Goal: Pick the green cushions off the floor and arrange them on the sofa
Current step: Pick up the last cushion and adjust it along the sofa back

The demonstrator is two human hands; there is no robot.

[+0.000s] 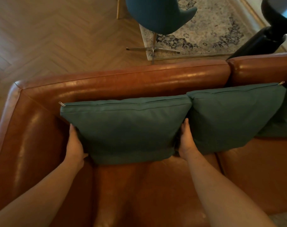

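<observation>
A green cushion (126, 128) leans upright against the backrest of the brown leather sofa (123, 79), near its left end. My left hand (74, 145) presses flat against the cushion's left side, fingers straight. My right hand (186, 140) presses its right side, fingers straight in the gap to a second green cushion (233, 115). That second cushion leans on the backrest just to the right, touching the first. A sliver of a third green cushion (285, 122) shows at the right edge.
The sofa's left armrest (16, 136) stands close to my left hand. Behind the sofa are a herringbone wood floor (49, 38), a teal swivel chair (156, 13) on a metal base, a patterned rug (213, 30) and a black object (262, 40).
</observation>
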